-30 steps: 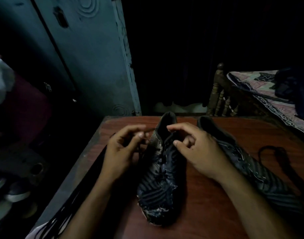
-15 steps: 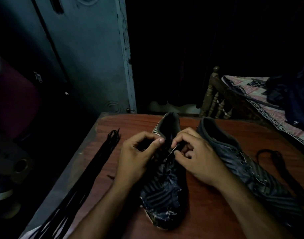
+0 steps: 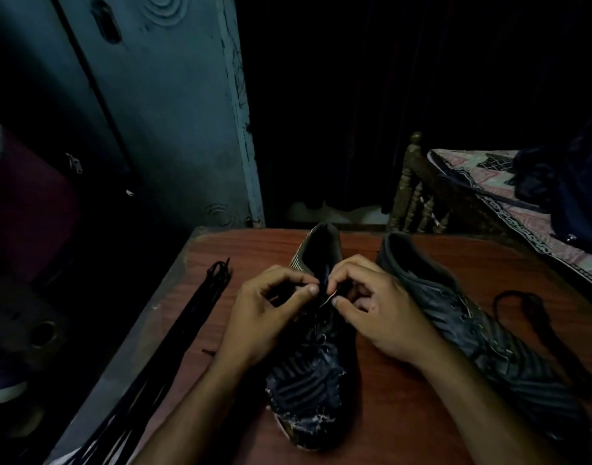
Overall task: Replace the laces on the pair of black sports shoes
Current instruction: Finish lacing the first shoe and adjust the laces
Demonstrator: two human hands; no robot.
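Head view: spare laces (image 3: 200,307) left of shoe (image 3: 309,374), bed (image 3: 495,196) right

Lace bundle (image 3: 160,347) cut by bottom edge; room dark.

black striped shoe (image 3: 308,380) toe-near, second shoe (image 3: 472,330) just right, loose lace (image 3: 536,330) beyond

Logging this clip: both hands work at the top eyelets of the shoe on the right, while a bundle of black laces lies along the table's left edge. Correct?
Not quite. In the head view the left hand and right hand work on the left shoe; the right shoe lies untouched. The bundle of black laces does lie along the table's left edge.
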